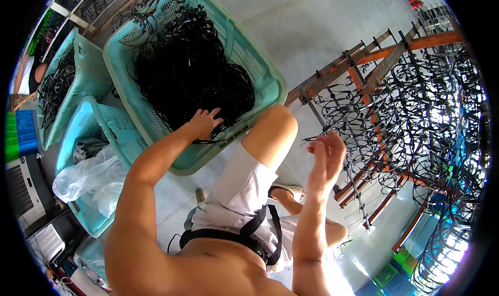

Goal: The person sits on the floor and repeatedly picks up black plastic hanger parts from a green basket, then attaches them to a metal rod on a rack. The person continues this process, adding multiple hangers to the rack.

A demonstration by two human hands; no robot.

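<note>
My left hand [204, 124] reaches over the near side of a light green plastic basket [265, 69]. Its fingers are spread against the near edge of a tangled heap of thin black looped strips [182, 72]. A black strip lies beneath the palm, close to the rim. Raised beside the rack, my right hand [327, 153] has curled fingers pressed together. A thin dark end shows at its fingertips, too small to name, and it may belong to the rack behind.
At right stands a metal rack [332, 75] with orange bars, hung with many black looped pieces [400, 98]. More green baskets [93, 82] stand left, one holding a clear plastic bag [88, 179]. My bent knee [275, 129] touches the big basket's near side. Another person's arm [22, 72] shows far left.
</note>
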